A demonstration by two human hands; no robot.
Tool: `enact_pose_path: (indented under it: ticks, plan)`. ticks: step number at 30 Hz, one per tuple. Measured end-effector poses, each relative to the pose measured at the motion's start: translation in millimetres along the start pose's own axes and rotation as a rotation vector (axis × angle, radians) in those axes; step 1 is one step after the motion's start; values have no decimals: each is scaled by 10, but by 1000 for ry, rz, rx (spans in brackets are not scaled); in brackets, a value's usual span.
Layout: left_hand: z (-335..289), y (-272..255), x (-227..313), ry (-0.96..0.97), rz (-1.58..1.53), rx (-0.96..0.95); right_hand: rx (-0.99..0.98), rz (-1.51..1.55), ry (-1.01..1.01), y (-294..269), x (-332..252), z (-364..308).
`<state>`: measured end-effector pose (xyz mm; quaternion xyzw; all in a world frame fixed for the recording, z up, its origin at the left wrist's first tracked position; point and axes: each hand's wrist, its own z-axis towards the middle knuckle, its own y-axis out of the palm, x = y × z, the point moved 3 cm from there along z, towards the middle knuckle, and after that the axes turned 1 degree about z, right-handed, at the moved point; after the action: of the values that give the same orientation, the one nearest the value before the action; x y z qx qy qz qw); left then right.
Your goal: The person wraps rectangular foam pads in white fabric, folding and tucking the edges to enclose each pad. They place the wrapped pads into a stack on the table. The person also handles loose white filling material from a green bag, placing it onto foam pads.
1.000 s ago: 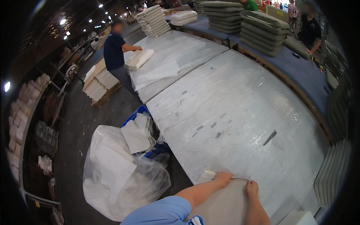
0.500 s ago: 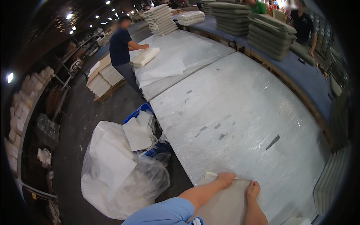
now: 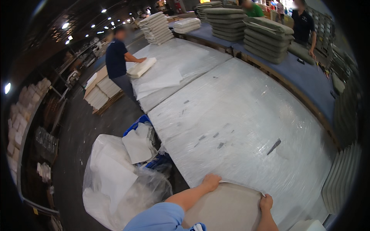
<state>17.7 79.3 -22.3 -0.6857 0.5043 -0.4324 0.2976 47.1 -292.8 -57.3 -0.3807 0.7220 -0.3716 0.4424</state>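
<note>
A grey-beige fabric cover (image 3: 225, 206), squarish and cushion-shaped, lies at the near end of the plastic-wrapped white table (image 3: 239, 115). My left hand (image 3: 212, 182) is closed on its far left corner. At the far right corner my right hand (image 3: 266, 202) pinches the edge, where a thin pale strip shows. Between the hands the cover's far edge runs nearly straight. Its near part is cut off by the picture's lower edge, and whether anything fills it is hidden.
Left of the table stand a clear plastic bag (image 3: 111, 169) of white sheets and a blue crate (image 3: 137, 125) with pale fabric pieces. Grey cushions (image 3: 266, 40) are stacked on the blue-topped table (image 3: 308, 81). A co-worker (image 3: 116, 57) handles a cream folded piece (image 3: 142, 67) at the far left.
My hands have moved apart, the left one leftward and the right one slightly right and down. The cover's far edge is now spread wider and flatter. The view has shifted a little.
</note>
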Motion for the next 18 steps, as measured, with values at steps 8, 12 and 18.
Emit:
enact_pose_path:
  ticks: [8,12,18]
  plan:
    - [153,153,-51,4,76,107,62,121,70,107,-70,191]
    - [70,102,18,0,99,57,18,47,95,27,2,98]
    - [87,-60,126,-402,-6,-38,-228,41,195,23,-150,237]
